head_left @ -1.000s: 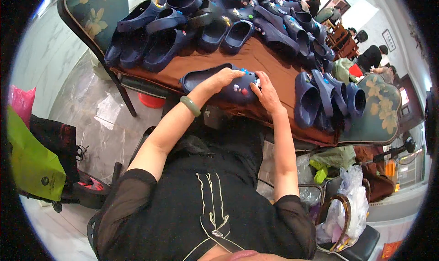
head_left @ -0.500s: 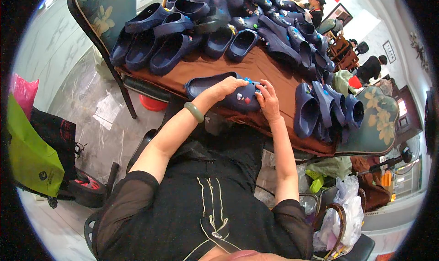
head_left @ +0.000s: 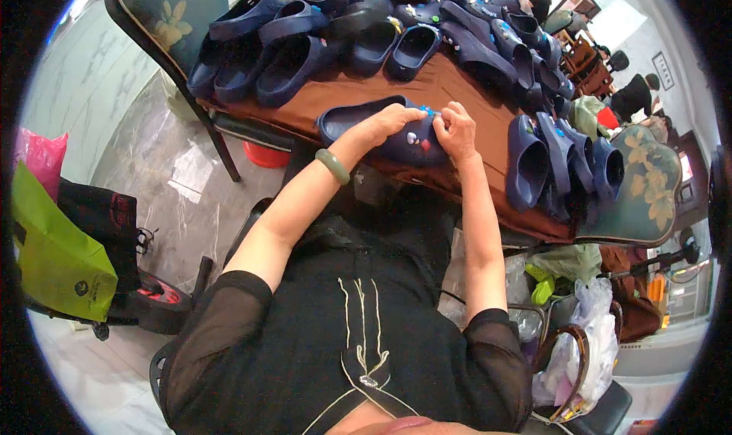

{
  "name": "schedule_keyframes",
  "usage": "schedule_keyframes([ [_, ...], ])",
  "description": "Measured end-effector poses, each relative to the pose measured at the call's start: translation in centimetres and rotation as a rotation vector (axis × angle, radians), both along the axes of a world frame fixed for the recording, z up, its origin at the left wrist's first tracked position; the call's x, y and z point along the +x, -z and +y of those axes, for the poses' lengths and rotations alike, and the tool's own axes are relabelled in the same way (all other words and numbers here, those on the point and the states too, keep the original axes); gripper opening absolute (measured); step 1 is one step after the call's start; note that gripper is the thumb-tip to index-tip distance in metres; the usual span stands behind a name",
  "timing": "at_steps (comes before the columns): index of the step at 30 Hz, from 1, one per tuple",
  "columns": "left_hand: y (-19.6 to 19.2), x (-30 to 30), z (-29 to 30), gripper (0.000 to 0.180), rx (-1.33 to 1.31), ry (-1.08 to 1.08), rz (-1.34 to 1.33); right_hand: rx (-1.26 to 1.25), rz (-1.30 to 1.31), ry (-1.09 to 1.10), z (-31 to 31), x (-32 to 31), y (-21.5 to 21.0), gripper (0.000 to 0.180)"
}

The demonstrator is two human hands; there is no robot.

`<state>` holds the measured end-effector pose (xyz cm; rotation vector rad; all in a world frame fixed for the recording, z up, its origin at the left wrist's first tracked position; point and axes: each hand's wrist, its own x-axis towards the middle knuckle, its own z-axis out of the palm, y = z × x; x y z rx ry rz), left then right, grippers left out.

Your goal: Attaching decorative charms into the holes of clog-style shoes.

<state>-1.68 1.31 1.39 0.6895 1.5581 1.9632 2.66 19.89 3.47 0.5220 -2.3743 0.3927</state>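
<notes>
Held clog: a dark blue clog [head_left: 400, 147] lay between the two hands at the near edge of the brown-covered surface [head_left: 492, 134], about midway along it; its open heel pointed left and its toe right. I could not tell whether it touched the cloth or was lifted off it.
Charms: a white one [head_left: 412, 139] and a red one [head_left: 425, 147] sat on the side of the toe facing the wearer, and a blue one [head_left: 428, 112] on top.
Left hand: the left hand [head_left: 393, 122] grasped the clog's upper from the heel side, its fingertips reaching the blue charm; a pale green bangle [head_left: 333, 166] circled the wrist.
Right hand: the right hand [head_left: 455, 130] was at the toe end, fingers curled in and knuckles up, close beside the blue charm; whether they pinched anything could not be told.
Heap: many dark blue clogs [head_left: 377, 46], some with charms, were piled along the far edge and toward the far left corner.
Right end: a small row of blue clogs [head_left: 559, 157] leaned together by the near right corner, apart from the heap.
Chairs: a flowered chair back [head_left: 164, 23] rose at the left end, another flowered back [head_left: 633, 179] at the right.
Floor side: a red basin [head_left: 267, 154] showed below the left part of the near edge.
Bags: a green bag [head_left: 61, 252] hung at the wearer's left; a white plastic bag [head_left: 583, 343] was at the right.
</notes>
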Motion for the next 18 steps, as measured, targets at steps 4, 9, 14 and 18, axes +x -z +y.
schedule_keyframes([
  [4,-0.3,-0.2,0.2,0.028,-0.039,-0.013,-0.06,-0.114,0.1,0.185,-1.0,0.4,0.7,0.016],
  [9,0.8,-0.4,-0.2,0.028,0.016,0.015,-0.054,-0.171,0.0,-0.014,0.2,1.8,1.6,0.031],
  [14,0.4,-0.2,-0.1,0.029,-0.033,0.006,-0.062,-0.491,-0.466,-0.231,2.3,3.0,1.2,0.055],
  [18,0.3,0.0,-0.1,0.029,-0.034,0.006,-0.047,-0.405,-0.489,-0.291,2.7,3.3,0.5,0.056],
])
